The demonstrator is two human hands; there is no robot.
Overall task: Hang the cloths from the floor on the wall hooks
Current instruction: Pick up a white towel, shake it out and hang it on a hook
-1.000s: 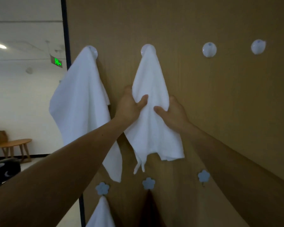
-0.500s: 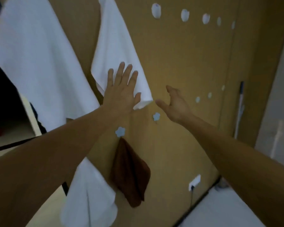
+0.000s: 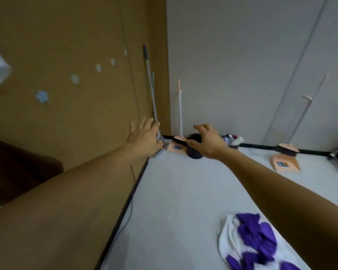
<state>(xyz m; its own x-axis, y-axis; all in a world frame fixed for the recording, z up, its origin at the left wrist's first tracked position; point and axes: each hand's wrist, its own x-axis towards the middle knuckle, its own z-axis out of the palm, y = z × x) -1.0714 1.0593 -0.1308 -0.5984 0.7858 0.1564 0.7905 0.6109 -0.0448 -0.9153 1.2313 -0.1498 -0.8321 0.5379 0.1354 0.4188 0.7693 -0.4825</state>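
1. White cloth with purple patches (image 3: 258,242) is lying crumpled on the pale grey floor (image 3: 183,191), lower right, well apart from both hands.
2. Left hand (image 3: 144,137) is hovering outstretched, fingers spread, grasping nothing.
3. Right hand (image 3: 207,141) is hovering alongside, fingers relaxed, empty.
4. Pale flower-shaped wall hooks (image 3: 41,96) are lining the brown wooden wall (image 3: 76,26); a dark brown cloth (image 3: 18,168) is hanging far left.
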